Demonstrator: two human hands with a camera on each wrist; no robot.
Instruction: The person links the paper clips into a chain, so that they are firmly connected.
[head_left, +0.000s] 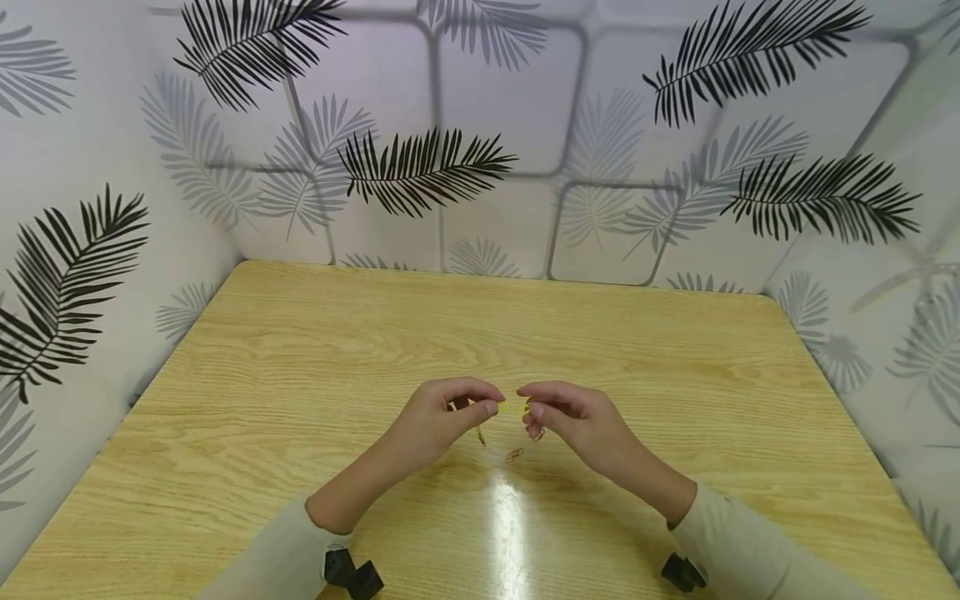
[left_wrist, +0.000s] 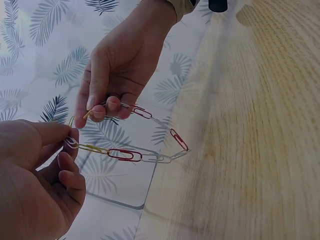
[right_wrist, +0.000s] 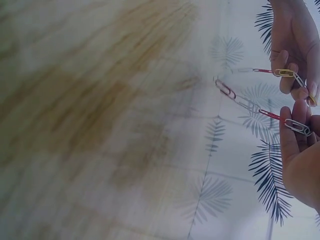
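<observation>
A chain of linked paper clips (left_wrist: 125,155) in red, white and yellow hangs in a loop between the two hands, above the table. My left hand (head_left: 431,417) pinches one end between thumb and forefinger, where a yellow paper clip's tip shows in the left wrist view. Facing it across a small gap, my right hand (head_left: 588,425) pinches the other end, with a yellow paper clip (left_wrist: 88,114) poking out at the thumb. The right hand's lower fingers curl under the white clips (right_wrist: 298,126). A red paper clip (left_wrist: 178,140) hangs near the bottom of the loop.
The wood-grain table (head_left: 375,333) spreads beneath both hands, with a bright glare streak on its near part. Pale walls (head_left: 495,100) with a leaf pattern stand behind it and on both sides. Dark camera mounts (head_left: 352,575) sit at the sleeve cuffs.
</observation>
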